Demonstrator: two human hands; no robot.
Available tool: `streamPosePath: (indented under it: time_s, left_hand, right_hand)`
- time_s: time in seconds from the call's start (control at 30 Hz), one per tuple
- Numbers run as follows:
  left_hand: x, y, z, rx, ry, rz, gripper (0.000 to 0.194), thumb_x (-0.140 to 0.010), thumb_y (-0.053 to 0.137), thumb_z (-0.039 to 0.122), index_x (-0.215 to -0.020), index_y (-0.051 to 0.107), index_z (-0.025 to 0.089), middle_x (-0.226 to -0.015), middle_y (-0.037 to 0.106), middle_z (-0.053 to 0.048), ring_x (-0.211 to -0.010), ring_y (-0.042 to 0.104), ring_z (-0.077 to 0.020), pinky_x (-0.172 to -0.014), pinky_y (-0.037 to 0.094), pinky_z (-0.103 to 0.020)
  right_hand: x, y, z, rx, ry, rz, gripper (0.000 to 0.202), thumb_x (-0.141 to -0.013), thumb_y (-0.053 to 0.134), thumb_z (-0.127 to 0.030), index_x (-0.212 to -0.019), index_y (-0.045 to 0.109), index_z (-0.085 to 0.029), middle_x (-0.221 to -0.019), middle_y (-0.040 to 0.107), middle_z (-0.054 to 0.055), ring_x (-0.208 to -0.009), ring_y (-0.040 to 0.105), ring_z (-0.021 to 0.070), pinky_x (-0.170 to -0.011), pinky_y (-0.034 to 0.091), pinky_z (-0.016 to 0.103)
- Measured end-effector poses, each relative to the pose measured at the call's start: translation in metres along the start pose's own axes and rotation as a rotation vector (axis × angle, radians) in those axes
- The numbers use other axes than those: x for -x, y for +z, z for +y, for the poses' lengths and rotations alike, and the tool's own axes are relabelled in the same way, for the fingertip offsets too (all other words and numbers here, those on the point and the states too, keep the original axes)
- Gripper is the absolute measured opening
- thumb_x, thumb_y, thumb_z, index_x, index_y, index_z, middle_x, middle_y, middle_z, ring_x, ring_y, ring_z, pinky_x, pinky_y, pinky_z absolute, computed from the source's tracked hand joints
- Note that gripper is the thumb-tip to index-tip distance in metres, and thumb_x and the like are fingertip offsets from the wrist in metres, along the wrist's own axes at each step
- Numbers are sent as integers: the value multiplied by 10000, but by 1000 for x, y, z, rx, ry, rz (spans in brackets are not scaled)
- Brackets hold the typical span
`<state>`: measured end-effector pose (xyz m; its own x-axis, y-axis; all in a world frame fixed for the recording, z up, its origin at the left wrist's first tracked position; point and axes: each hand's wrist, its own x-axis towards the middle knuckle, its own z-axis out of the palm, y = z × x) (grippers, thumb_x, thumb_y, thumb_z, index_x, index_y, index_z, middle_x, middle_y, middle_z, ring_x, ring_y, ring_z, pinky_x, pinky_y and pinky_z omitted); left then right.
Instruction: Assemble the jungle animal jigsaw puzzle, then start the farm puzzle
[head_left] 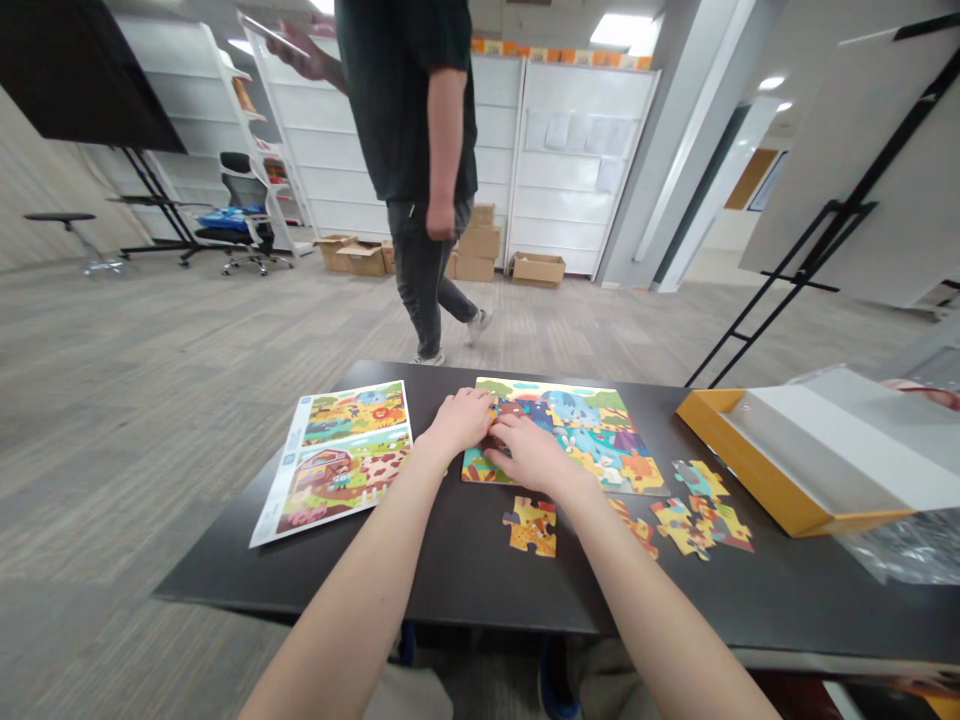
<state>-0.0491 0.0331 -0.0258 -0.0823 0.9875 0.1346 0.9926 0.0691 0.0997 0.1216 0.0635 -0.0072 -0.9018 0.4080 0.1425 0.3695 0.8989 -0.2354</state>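
Note:
A colourful animal jigsaw puzzle (574,410) lies in its tray on the black table, with many pieces fitted. My left hand (463,418) is at the puzzle's left side, fingers closed at a yellow-orange puzzle piece (493,411) that is mostly covered. My right hand (531,452) reaches the same spot from the right, its fingers and thumb bent round the piece's near side. How far the piece sits in the puzzle is hidden. Closer to me lies a loose giraffe-patterned piece (532,527). Several more loose pieces (684,525) lie right of my right forearm.
A printed picture sheet (341,460) lies on the table's left. On the right stand an open yellow-and-white box (757,470) and clear plastic wrapping (904,545). A person in dark clothes (412,110) walks beyond the table (465,590). An easel (787,270) stands behind at right.

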Motion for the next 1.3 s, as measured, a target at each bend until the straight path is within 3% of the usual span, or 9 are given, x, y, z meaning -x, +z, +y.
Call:
streamPosePath:
  time_s: [0.33, 0.7, 0.83, 1.13, 1.3]
  left_hand:
    - [-1, -2, 1, 49, -34, -15, 450, -946, 434, 191, -1367, 590, 231, -1493, 554, -79, -1329, 508, -314, -1054, 465, -519]
    - [-8, 9, -27, 156, 8, -37, 474, -955, 419, 182, -1371, 609, 304, -1468, 590, 2, -1332, 552, -211, -1108, 453, -364]
    - [-6, 9, -27, 146, -3, -18, 458, -974, 410, 206, -1379, 606, 293, -1482, 575, -17, -1373, 503, -252, -1116, 445, -436]
    - [-3, 7, -19, 56, 1, -13, 453, -970, 428, 180, -1369, 598, 313, -1495, 559, -39, -1341, 521, -267, -1073, 468, -472]
    - [-2, 0, -17, 79, 3, 26, 416, -928, 457, 135, -1238, 689, 285, -1390, 647, -26, -1298, 557, -228, -1079, 460, -391]
  right_hand:
    - [-1, 3, 4, -15, -14, 11, 231, -942, 618, -281, -1118, 688, -149, -1181, 674, 136, -1165, 591, 257, -1038, 422, 390]
    - [1, 5, 6, -4, -8, 12, 264, -968, 584, -329, -1142, 686, -160, -1198, 664, 131, -1166, 584, 260, -1029, 429, 391]
    - [0, 7, 8, -9, -14, 6, 267, -968, 585, -331, -1140, 690, -156, -1186, 670, 134, -1184, 578, 259, -1048, 417, 398]
    - [0, 6, 6, -18, -11, 4, 245, -965, 585, -326, -1111, 695, -164, -1177, 671, 135, -1179, 574, 254, -1024, 433, 398]
    - [-1, 7, 7, -10, -6, -2, 241, -963, 588, -333, -1102, 695, -167, -1179, 663, 130, -1149, 580, 251, -1015, 436, 393]
